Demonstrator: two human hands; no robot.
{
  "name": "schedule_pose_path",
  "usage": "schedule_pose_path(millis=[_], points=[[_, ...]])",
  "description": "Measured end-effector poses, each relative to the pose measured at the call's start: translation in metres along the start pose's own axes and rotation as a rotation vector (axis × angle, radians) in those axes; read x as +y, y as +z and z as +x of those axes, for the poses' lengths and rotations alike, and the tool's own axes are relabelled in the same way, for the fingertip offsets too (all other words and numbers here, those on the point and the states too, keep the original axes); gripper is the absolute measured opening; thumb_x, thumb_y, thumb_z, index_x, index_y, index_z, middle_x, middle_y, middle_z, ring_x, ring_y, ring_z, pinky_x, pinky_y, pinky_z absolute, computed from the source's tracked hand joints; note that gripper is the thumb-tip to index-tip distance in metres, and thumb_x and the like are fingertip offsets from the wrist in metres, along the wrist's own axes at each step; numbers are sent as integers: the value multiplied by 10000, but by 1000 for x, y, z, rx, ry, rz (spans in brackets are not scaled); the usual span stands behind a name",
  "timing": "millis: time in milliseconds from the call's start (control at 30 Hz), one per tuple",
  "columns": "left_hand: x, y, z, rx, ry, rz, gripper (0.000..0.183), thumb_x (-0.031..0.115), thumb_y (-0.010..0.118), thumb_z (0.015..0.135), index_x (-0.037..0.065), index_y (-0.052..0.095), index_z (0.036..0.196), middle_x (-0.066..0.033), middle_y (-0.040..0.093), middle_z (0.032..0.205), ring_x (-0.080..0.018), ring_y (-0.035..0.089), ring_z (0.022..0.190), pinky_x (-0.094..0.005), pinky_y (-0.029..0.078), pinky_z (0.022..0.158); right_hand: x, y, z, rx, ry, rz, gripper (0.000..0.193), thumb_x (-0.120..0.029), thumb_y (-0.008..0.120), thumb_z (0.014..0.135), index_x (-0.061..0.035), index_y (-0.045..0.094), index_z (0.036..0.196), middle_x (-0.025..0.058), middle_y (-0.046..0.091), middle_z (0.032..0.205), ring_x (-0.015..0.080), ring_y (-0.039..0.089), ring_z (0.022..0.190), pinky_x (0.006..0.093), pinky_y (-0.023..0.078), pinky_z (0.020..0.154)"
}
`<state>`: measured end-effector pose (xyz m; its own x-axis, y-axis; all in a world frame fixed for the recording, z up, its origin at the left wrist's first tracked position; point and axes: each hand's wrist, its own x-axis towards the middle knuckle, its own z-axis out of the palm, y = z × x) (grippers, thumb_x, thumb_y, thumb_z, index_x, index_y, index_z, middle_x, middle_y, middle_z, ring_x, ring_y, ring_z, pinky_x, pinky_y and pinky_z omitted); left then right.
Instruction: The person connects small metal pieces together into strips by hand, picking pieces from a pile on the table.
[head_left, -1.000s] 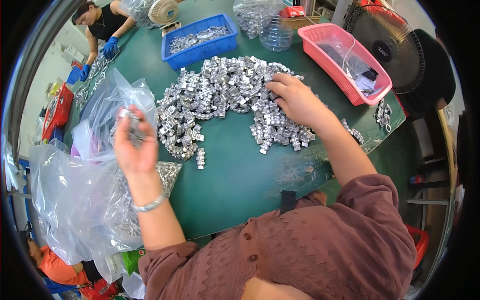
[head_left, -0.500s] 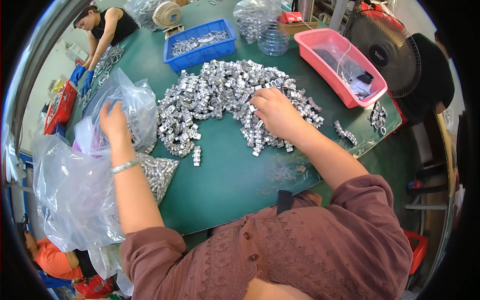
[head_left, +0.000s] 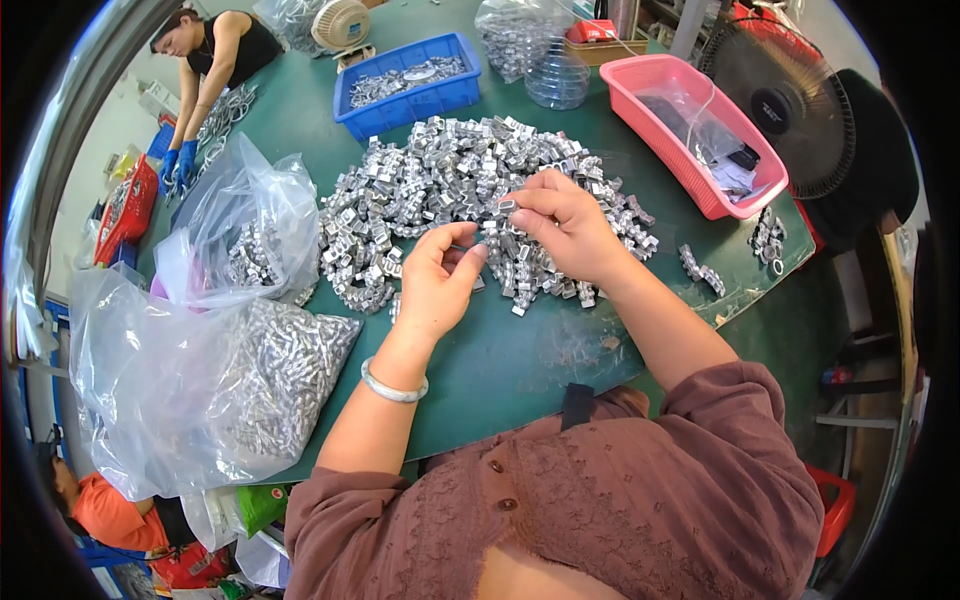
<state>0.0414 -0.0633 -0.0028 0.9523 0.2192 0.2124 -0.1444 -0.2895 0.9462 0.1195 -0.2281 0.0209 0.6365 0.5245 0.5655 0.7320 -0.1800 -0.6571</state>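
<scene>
A wide heap of small silver metal pieces (head_left: pixel 400 190) covers the middle of the green table (head_left: pixel 470 345). Just over its near right part, my right hand (head_left: pixel 575 228) pinches one rectangular metal piece (head_left: pixel 507 206) between thumb and fingertips. Facing it from the left is my left hand (head_left: pixel 440 278), with bent fingers, a gap at the thumb and nothing seen in it. That hand is near the heap's inner edge. Left of it lies a clear plastic bag (head_left: pixel 290 375) full of slim metal parts. Behind that, another clear bag (head_left: pixel 285 190) holds metal pieces.
A blue bin (head_left: pixel 405 108) with metal parts stands beyond the heap, and a pink basket (head_left: pixel 705 190) at the right. Near it are a clear plastic jar (head_left: pixel 558 82) and a large fan (head_left: pixel 775 108). A co-worker in blue gloves (head_left: pixel 180 165) handles parts at the far left.
My left hand has moved right, from the clear bag to beside my right hand. The right hand has lifted slightly from the heap, a metal piece now showing in its fingertips.
</scene>
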Motion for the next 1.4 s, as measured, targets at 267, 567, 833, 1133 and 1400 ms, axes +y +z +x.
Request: schedule_pose_path(millis=[267, 567, 833, 1133, 1400], points=[[25, 10, -11, -137, -217, -588, 158, 17, 535, 804, -16, 521, 958, -58, 592, 826, -98, 558, 713, -214, 458, 633, -9, 3, -6, -101, 555, 1073, 202, -82, 502, 833, 22, 469, 1003, 67, 559, 752, 108, 560, 620, 221, 468, 544], [10, -1, -11, -85, -307, -728, 123, 57, 527, 820, -11, 535, 923, -73, 597, 803, -119, 572, 703, -228, 473, 623, -7, 4, -7, -141, 609, 1147, 208, -48, 491, 826, 27, 480, 1019, 90, 577, 797, 133, 582, 656, 239, 486, 579], [11, 5, -20, -345, -461, -668, 109, 107, 475, 856, 19, 538, 870, -102, 605, 826, -190, 618, 700, -261, 515, 590, -10, 4, -13, -286, 495, 856, 185, -76, 518, 828, 11, 526, 991, 17, 572, 790, 45, 513, 635, 188, 429, 550], [4, 13, -24, -46, -363, -1027, 97, 84, 515, 832, 80, 537, 926, -61, 593, 913, -176, 569, 836, -330, 468, 753, -10, 3, -15, -294, 270, 470, 148, -64, 577, 786, 17, 534, 902, 22, 530, 841, 69, 516, 745, 212, 435, 642], [7, 10, -23, -51, -332, -1096, 113, 120, 515, 842, 37, 546, 913, -75, 597, 822, -163, 573, 738, -288, 472, 649, -7, -1, -15, -289, 458, 829, 127, -71, 516, 822, 3, 548, 920, 1, 526, 831, 49, 489, 679, 183, 389, 564]])
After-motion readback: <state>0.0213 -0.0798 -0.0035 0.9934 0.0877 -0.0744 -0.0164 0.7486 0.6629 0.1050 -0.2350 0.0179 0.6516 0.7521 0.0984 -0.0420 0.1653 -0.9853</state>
